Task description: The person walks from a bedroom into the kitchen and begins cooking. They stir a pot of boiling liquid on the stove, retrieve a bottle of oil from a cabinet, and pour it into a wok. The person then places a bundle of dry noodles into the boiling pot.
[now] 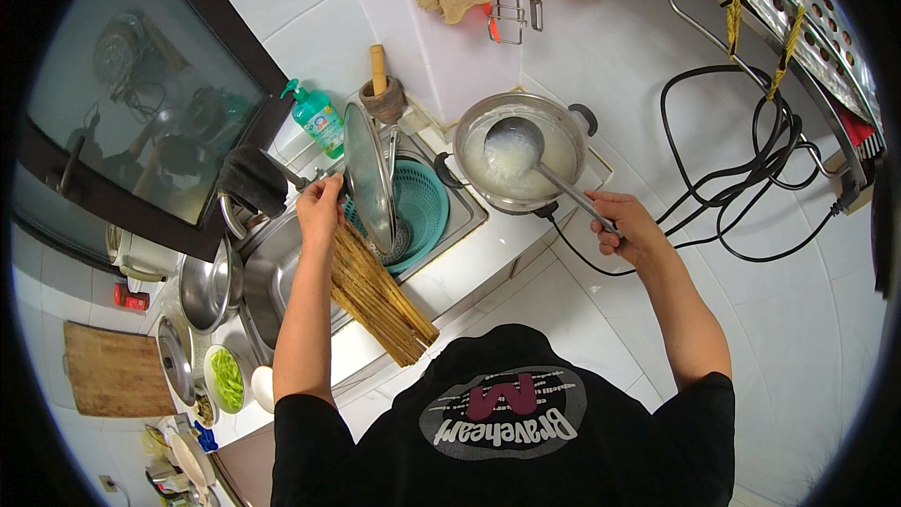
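Note:
My right hand [623,225] grips the handle of a metal ladle [570,186]. The ladle's bowl holds whitish grains in cloudy liquid, over an electric pot [582,162] of milky liquid with black side handles. My left hand [322,208] holds a glass pot lid [369,179] by its knob, tilted nearly upright over the sink. Behind the lid, a teal plastic colander [429,208] sits in the sink basin, partly hidden. A bundle of thin bamboo sticks [380,296] lies across the sink just below my left hand.
A green pump bottle [320,120] and a mortar [383,104] with pestle stand behind the sink. Left are a steel bowl [204,289], a bowl of green vegetables [227,377] and a wooden cutting board [116,370]. A black cable [757,176] hangs in loops at right.

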A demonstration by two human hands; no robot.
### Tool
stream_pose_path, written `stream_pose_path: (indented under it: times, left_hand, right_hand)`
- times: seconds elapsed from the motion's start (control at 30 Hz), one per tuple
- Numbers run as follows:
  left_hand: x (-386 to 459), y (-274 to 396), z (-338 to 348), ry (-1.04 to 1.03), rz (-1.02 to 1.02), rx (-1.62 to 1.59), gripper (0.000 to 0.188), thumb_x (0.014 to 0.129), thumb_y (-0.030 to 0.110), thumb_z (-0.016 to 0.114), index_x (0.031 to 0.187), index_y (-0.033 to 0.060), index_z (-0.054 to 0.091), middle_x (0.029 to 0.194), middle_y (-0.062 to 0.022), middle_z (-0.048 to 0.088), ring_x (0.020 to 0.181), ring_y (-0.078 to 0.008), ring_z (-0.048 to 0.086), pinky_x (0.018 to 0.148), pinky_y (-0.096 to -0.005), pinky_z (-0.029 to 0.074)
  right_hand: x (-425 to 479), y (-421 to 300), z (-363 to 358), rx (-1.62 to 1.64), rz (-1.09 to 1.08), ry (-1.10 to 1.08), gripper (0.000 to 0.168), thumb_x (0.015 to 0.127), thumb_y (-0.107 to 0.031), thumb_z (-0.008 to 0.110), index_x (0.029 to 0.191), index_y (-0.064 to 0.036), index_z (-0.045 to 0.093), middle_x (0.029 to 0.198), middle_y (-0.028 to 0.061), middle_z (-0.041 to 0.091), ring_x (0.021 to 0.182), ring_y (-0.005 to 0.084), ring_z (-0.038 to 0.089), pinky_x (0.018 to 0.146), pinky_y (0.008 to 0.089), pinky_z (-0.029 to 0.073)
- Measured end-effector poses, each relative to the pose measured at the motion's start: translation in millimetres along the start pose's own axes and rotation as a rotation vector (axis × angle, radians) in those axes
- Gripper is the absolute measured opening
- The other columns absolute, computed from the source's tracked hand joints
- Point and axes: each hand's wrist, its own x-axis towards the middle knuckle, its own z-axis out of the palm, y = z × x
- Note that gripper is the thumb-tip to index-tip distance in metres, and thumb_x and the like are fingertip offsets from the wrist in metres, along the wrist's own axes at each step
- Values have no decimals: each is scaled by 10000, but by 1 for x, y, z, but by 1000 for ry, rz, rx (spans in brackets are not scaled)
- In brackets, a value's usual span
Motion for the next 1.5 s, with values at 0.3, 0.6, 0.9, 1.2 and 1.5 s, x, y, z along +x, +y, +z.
stream_pose_path:
  times: [0.3,0.6,0.9,1.2,1.5]
  left_hand:
    - [1,1,3,3,-11,-22,292,834,262,674,817,-17,590,563,-56,543,387,-96,446,366,-250,354]
    - [6,-5,-2,4,-21,-16,293,833,267,677,833,-15,598,599,-57,560,398,-83,447,371,-241,346]
    - [8,-1,5,22,-13,-25,302,834,268,675,833,-24,598,566,-40,538,394,-84,446,354,-245,333]
    - [15,-6,5,-33,-2,-46,321,826,275,677,853,-35,598,567,-35,533,381,-85,438,346,-238,322]
    - [17,-6,-3,-69,-12,-12,316,827,295,668,858,-15,613,638,-42,557,424,-79,450,357,-225,345]
  right_hand:
    - [1,-2,-1,-226,-142,89,414,914,-136,486,1320,-55,475,648,37,504,383,88,359,378,264,339]
    - [-45,-15,-4,-1302,-674,325,334,849,-114,543,1175,-98,610,702,137,615,560,253,571,520,372,461]
    - [-66,5,20,-1827,-782,349,419,743,-71,557,1158,-90,611,670,105,576,534,264,592,473,378,464]
    - [-9,51,21,-1903,-883,411,511,747,-81,556,1250,-7,508,707,102,566,533,235,590,449,353,449]
    - [22,46,24,-1941,-816,456,499,786,-81,527,1276,0,481,730,110,579,548,252,600,489,359,491]
